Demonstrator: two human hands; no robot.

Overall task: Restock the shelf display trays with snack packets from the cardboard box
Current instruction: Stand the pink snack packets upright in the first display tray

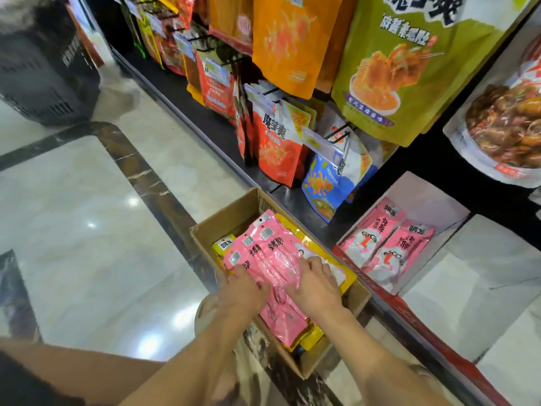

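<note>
Pink packets (265, 254) in the cardboard box (231, 213): left hand (243, 288) grips them, right hand (316, 285) presses spread-fingered on top.

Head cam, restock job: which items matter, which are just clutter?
Job: cardboard box; pink packets in it, under left hand and right hand; yellow packets beneath; display tray with matching pink stock.
Lying about: hanging snack bags; black basket.
</note>
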